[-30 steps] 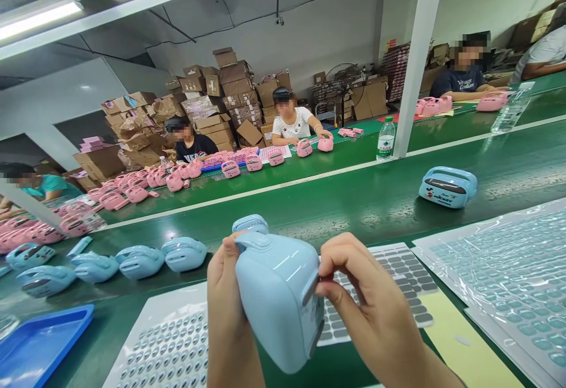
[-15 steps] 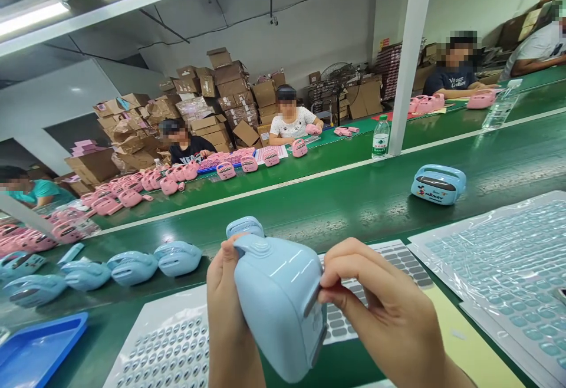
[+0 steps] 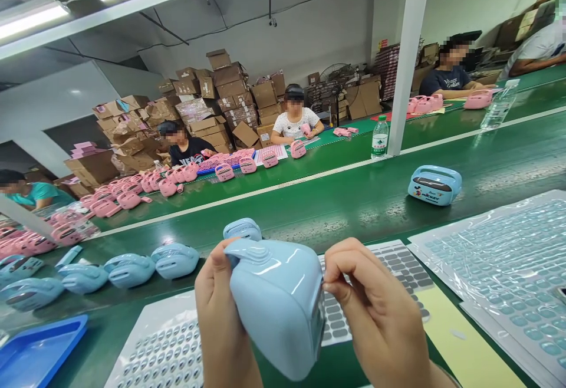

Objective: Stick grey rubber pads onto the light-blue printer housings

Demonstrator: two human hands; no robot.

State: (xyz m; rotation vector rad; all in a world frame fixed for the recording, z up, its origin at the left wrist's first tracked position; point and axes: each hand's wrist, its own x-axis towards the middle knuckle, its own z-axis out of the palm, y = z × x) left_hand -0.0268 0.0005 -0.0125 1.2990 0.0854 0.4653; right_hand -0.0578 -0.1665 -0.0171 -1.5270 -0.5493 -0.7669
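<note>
My left hand (image 3: 223, 299) is closed around the handle end of a glossy light-blue plastic case (image 3: 274, 299), held tilted above the bench. Thumb and forefinger of my right hand (image 3: 371, 305) are pinched together at the case's right edge; whatever lies between them is too small to make out. Most of the case's underside faces away to the right. Beneath and behind it lies a sheet of dark grey oval stickers (image 3: 393, 267). Another blue case (image 3: 242, 229) stands partly hidden behind the held one.
Several blue cases (image 3: 130, 269) line the left, near a blue tray (image 3: 48, 349) and a sheet of small oval stickers (image 3: 163, 349). To the right are another case (image 3: 434, 186), clear-blue sticker sheets (image 3: 508, 264) and yellow paper (image 3: 469, 335). Co-workers (image 3: 296, 119) sit across the green conveyor (image 3: 309, 199).
The held case has turned slightly, so its underside shows less. My left hand has shifted a little left, while my right fingers remain pinched at the case's edge.
</note>
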